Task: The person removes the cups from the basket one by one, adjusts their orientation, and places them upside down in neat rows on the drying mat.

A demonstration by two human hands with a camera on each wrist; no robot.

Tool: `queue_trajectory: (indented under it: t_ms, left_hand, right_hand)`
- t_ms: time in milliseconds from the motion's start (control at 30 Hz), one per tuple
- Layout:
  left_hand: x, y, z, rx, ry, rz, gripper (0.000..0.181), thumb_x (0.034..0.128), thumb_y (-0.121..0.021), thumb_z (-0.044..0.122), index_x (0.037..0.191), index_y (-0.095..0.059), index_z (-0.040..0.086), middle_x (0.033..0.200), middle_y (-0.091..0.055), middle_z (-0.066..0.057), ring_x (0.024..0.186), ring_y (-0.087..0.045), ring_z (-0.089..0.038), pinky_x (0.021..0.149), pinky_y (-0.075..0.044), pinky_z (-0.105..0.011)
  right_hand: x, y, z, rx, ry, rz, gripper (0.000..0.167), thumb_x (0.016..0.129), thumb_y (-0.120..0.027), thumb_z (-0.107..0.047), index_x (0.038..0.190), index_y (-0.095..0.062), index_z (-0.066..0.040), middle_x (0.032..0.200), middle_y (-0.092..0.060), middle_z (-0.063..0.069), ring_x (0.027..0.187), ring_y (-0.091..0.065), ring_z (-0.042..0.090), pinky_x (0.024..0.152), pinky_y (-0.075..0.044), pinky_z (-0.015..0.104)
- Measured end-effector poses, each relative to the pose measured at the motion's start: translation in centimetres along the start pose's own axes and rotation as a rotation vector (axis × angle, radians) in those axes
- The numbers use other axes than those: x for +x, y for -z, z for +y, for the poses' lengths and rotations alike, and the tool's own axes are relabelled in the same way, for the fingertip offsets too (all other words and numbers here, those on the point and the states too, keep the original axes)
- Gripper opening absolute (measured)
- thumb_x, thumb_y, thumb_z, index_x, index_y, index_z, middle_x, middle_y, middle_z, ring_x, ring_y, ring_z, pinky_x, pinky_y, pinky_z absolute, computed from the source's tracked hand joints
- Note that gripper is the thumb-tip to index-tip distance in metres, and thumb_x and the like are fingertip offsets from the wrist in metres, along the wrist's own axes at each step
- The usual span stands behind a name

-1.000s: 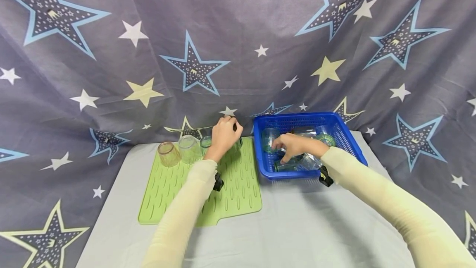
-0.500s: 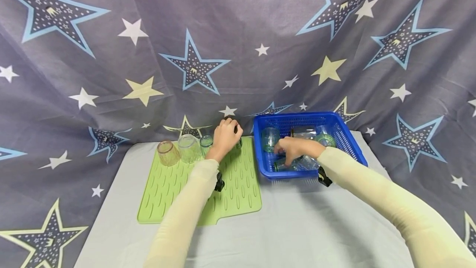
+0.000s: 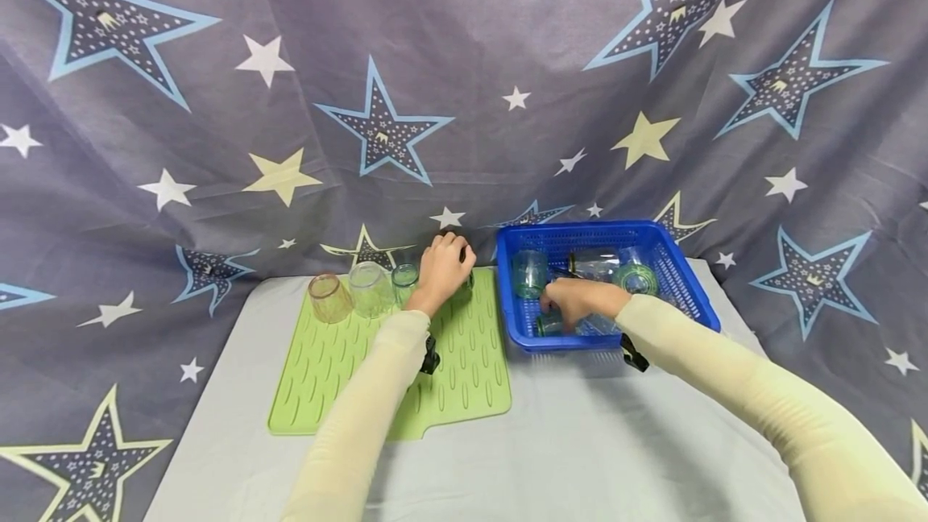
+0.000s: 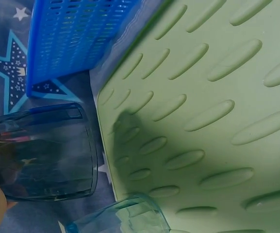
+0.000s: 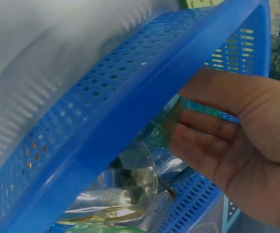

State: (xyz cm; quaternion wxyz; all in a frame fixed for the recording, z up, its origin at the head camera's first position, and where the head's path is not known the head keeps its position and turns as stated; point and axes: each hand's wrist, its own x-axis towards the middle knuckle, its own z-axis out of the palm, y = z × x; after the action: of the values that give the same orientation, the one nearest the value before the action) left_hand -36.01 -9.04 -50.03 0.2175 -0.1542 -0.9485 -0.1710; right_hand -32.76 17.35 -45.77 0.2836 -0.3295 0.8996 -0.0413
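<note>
At the back of the green drying mat (image 3: 464, 377), my left hand (image 3: 444, 271) grips a dark tinted drinking glass (image 4: 45, 153); the hand hides most of this glass in the head view. Just left of it stands a blue-tinted glass (image 3: 404, 282). Inside the blue basket (image 3: 612, 341), my right hand (image 3: 580, 300) has thumb and curled fingers round a green-tinted glass (image 5: 165, 124) near the front wall. The basket's rim partly covers that glass in the right wrist view.
A clear glass (image 3: 368, 290) and an amber glass (image 3: 329, 299) stand along the mat's back left. Another glass (image 3: 530, 274) is upright in the basket's left corner, and several more lie to its right. A star-patterned curtain (image 3: 435, 103) hangs behind the table.
My right hand has lowered toward the basket's front, its fingers closing round the green-tinted glass. My left hand stays almost in place with the dark glass.
</note>
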Motion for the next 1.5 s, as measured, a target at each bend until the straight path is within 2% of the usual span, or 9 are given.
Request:
queue_trajectory:
  t_ms: [200,533,767,1033,1300,1500]
  left_hand:
    - [0.1,-0.2,0.1,-0.006,0.016,-0.044,0.028,0.1035,-0.051,0.022,0.108,-0.073,0.005,0.107,-0.069,-0.014,0.101,-0.063,-0.034,0.082,-0.057,-0.048]
    - [-0.4,-1.2,-0.2,0.014,0.011,-0.059,0.028,0.1036,-0.052,0.022,0.108,-0.073,0.006,0.107,-0.07,-0.013,0.099,-0.064,-0.033,0.081,-0.057,-0.048]
    - [-0.5,-1.8,-0.4,0.007,0.022,-0.054,0.025,0.1026,-0.055,0.021,0.107,-0.074,0.006,0.107,-0.07,-0.013,0.101,-0.064,-0.033,0.083,-0.056,-0.05]
    - [-0.8,-2.4,-1.2,0.013,0.048,-0.081,0.023,0.1022,-0.057,0.02,0.107,-0.074,0.005,0.107,-0.069,-0.014,0.1,-0.063,-0.034,0.084,-0.055,-0.05]
    - [-1.2,-2.9,-1.5,0.012,0.035,-0.068,0.026,0.1039,-0.054,0.022,0.109,-0.073,0.004,0.109,-0.069,-0.015,0.102,-0.063,-0.035,0.084,-0.055,-0.05]
    - [-1.2,-3.2,-1.7,0.002,0.047,-0.079,0.027,0.1043,-0.053,0.023,0.11,-0.072,0.004,0.11,-0.068,-0.015,0.105,-0.062,-0.035,0.087,-0.055,-0.051]
  right_hand:
    - [0.2,-0.4,0.5,-0.002,0.01,0.022,0.052,0.073,-0.086,0.001,0.122,-0.07,0.001,0.125,-0.07,0.016,0.113,-0.067,0.03,0.087,-0.06,0.035]
    - [-0.4,-0.6,0.8,0.036,0.099,0.064,0.05,0.071,-0.088,0.002,0.118,-0.071,0.006,0.117,-0.074,0.021,0.11,-0.07,0.037,0.09,-0.06,0.038]
    - [-0.6,-0.4,0.6,0.063,0.076,0.052,0.052,0.07,-0.088,0.004,0.119,-0.071,0.005,0.12,-0.073,0.021,0.112,-0.069,0.037,0.089,-0.061,0.038]
    - [-0.1,-0.6,0.5,0.026,0.056,0.099,0.053,0.063,-0.089,0.005,0.114,-0.074,0.003,0.114,-0.075,0.017,0.107,-0.071,0.031,0.088,-0.061,0.036]
    - [0.1,-0.6,0.5,0.04,0.054,0.088,0.054,0.064,-0.09,0.005,0.115,-0.073,0.004,0.115,-0.074,0.019,0.107,-0.071,0.032,0.088,-0.061,0.036]
    - [0.2,-0.6,0.5,0.045,0.04,0.081,0.053,0.065,-0.09,0.005,0.115,-0.073,0.004,0.117,-0.074,0.019,0.109,-0.07,0.033,0.088,-0.061,0.036]
